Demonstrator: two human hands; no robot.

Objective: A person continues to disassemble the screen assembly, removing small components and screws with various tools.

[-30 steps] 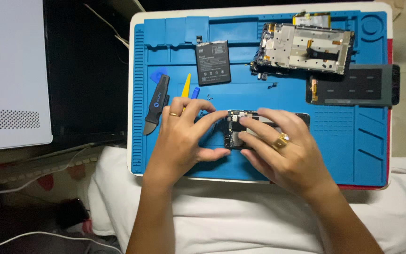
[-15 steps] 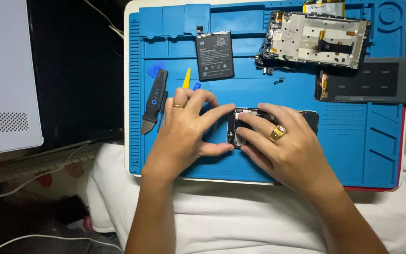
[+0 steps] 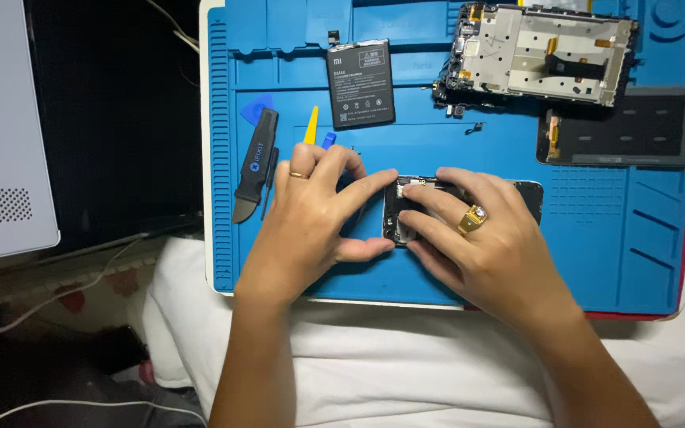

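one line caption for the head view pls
Both hands, left hand and right hand, grip an opened phone on a blue repair mat.

A blue repair mat (image 3: 644,261) lies on white bedding (image 3: 406,372)

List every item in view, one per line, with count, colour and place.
opened phone: 1, black, mat centre, under both hands
repair mat: 1, blue, on white cloth
battery: 1, black, mat top
metal phone frame: 1, silver, top right
screen panel: 1, dark grey, right, below the frame
pry tool: 1, black, mat left
triangular pick: 1, blue, above pry tool
white device: 1, far left
left hand: ringed, at phone's left end
right hand: ringed, fingers on phone
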